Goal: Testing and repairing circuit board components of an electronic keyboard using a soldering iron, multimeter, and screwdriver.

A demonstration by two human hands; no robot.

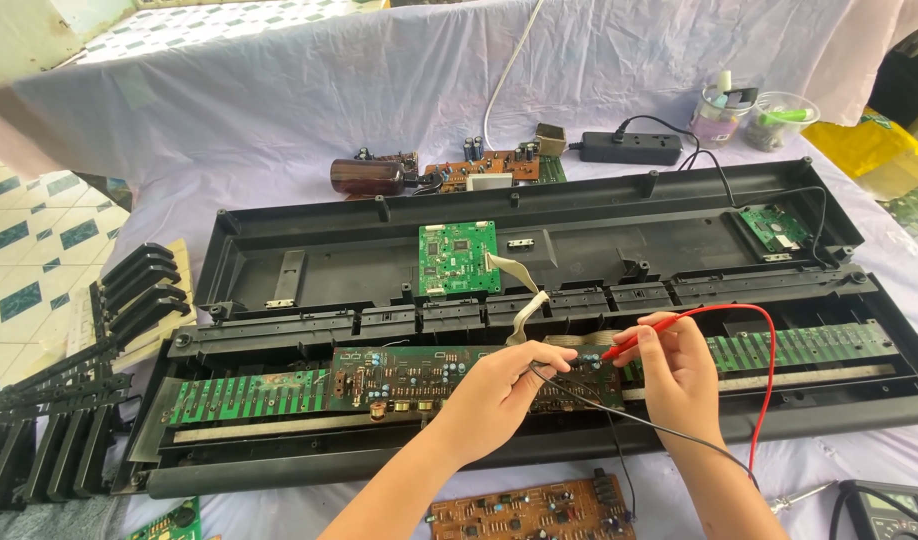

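Note:
An opened black keyboard case (599,215) lies across a table. Inside it sits a long green circuit board (279,390) with a darker middle section full of components. My left hand (499,395) rests over that middle section, gripping a black test probe whose black lead (669,430) runs toward me. My right hand (679,365) holds a red test probe (634,340) with its tip down on the board beside my left fingers. The red lead (769,350) loops up and right, down to a multimeter (894,505) at the bottom right corner.
A green square board (457,257) and a grey ribbon cable (524,300) sit in the case's upper half. Black key strips (69,380) lie at left. Brown boards (479,170) and a power strip (629,148) lie behind, plastic jars (749,115) at far right, another brown board (534,510) near me.

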